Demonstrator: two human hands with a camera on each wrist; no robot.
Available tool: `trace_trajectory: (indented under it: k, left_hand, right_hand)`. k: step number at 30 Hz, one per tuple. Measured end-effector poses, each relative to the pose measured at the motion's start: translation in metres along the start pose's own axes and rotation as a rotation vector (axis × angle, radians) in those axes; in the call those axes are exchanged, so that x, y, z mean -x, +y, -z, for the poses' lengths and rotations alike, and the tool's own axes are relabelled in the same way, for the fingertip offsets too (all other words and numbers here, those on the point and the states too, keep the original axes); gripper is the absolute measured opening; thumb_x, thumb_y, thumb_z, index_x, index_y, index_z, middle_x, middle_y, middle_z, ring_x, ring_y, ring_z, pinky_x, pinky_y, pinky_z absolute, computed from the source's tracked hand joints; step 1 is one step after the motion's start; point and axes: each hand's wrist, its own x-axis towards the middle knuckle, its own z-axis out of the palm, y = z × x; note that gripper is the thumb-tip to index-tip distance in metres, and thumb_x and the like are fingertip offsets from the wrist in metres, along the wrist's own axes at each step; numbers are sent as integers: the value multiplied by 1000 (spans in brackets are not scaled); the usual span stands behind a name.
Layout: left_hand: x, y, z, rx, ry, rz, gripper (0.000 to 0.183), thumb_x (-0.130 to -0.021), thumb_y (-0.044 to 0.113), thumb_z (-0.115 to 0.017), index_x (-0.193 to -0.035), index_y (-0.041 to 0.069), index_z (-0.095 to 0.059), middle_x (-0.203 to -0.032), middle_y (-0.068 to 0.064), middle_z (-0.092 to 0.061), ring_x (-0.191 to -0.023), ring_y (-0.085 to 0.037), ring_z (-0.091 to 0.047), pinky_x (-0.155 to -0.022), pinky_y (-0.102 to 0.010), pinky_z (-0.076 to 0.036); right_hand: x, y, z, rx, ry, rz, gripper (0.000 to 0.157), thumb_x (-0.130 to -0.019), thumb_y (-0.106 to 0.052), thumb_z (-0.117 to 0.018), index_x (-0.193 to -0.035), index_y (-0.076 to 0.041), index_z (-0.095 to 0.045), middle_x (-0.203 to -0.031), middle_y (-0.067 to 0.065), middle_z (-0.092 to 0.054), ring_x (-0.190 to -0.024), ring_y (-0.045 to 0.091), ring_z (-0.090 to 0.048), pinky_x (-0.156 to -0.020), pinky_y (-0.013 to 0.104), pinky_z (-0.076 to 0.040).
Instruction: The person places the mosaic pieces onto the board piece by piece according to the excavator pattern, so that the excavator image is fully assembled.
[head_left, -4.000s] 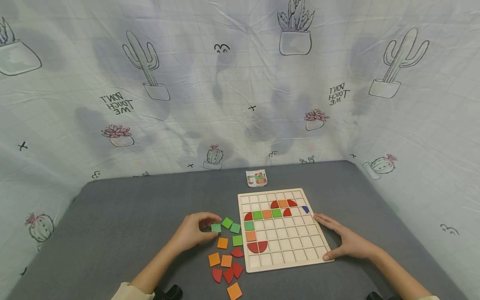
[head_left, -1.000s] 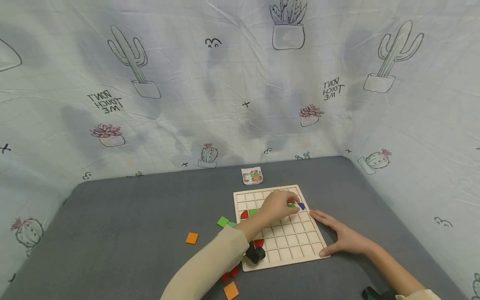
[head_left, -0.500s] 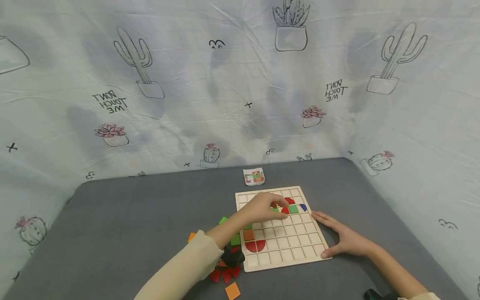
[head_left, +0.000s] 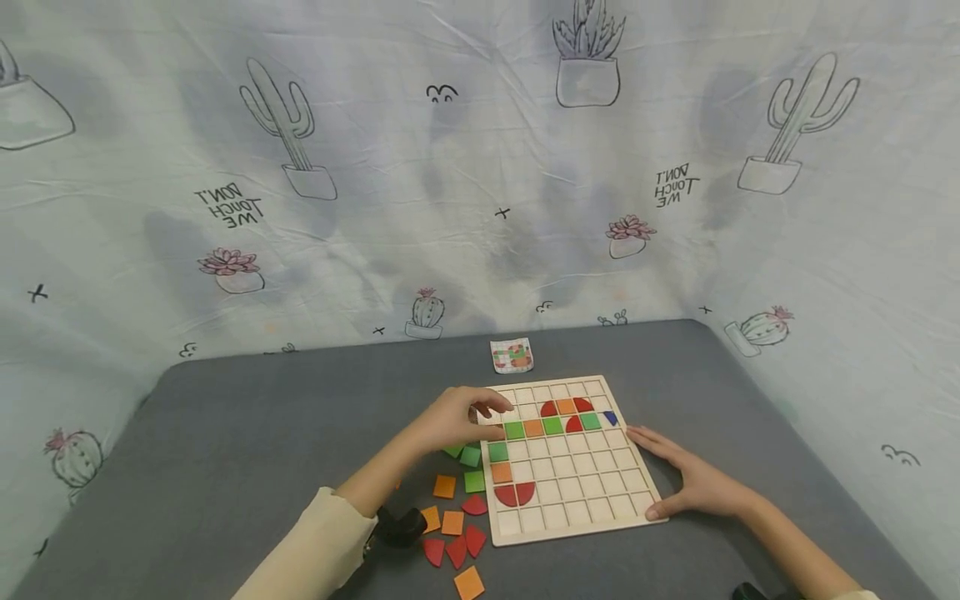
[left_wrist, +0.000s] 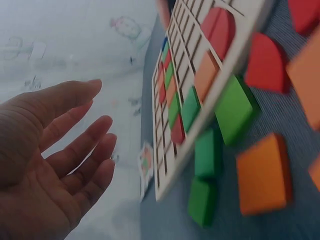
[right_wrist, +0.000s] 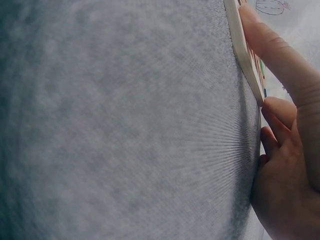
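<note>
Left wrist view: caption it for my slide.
Empty left hand near a gridded board bearing colored pieces, green tiles and orange tiles loose alongside.

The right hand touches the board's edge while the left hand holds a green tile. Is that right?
Not quite: the left hand holds nothing, as the left wrist view shows. The right hand does touch the edge of the board.

Pale, creased fabric (head_left: 360, 150) fills the upper frame, wrapping down both sides, and look, tall cactus drawings (head_left: 281, 125) stand at upper left and upper right! Pink-topped succulents (head_left: 229, 262) sit lower, and there's the lettering (head_left: 228, 206), running backwards, left and right. Below, the dark grey counter (head_left: 315, 408) stretches across, its far edge meeting the fabric, all under soft, even light.
</note>
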Motion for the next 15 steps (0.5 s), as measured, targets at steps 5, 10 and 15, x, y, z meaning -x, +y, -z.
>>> trace_trajectory:
  k: [5,10,15]
  left_hand:
    - [15,-10,6,17,23,32,36,-82,16,-69,-116,5,-62,-114,-12,-63,-97,-30,-57,-82,-44,-47]
    - [26,-23,6,-36,8,68,35,-80,12,-71,-114,8,-63,-112,-10,-64,-99,-27,-58,-82,-42,-48]
    - [34,-33,4,-68,3,98,35,-77,8,-73,-111,9,-65,-109,-6,-65,-100,-24,-60,-82,-40,-49]
  right_hand:
    - [1,0,0,-14,0,4,101,-64,-31,-83,-146,-12,-27,-148,21,-23,-119,-25,-4,-92,67,-26]
    - [1,-2,0,-29,-5,1,100,-65,-29,-83,-146,-12,-27,-148,21,-23,-118,-26,-5,-92,67,-26]
    - [1,-4,0,-31,-4,-2,101,-64,-29,-83,-146,-12,-27,-148,21,-23,-118,-26,-5,-92,67,-25]
